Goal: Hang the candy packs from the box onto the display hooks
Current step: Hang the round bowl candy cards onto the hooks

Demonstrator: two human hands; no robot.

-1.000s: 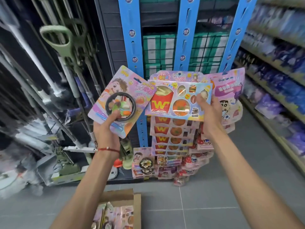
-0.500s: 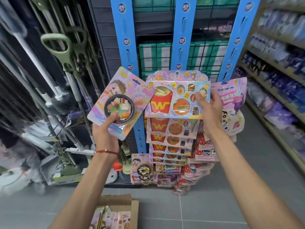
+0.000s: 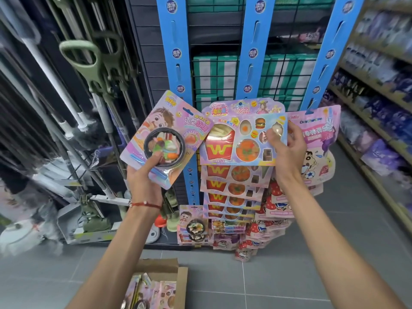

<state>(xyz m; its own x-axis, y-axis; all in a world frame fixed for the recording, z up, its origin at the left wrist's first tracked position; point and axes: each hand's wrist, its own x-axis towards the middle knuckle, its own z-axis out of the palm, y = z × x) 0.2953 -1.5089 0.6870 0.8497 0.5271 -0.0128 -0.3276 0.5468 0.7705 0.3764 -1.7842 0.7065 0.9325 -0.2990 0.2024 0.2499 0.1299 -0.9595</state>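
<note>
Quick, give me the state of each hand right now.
Left hand: closed on the bowl candy pack, held up tilted.
Right hand: pinching the right edge of the fries candy pack at the middle display strip.

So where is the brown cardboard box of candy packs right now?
In the head view, the brown cardboard box sits open on the grey tiled floor at the bottom edge, left of centre, between the person's forearms and below the left hand.
</note>
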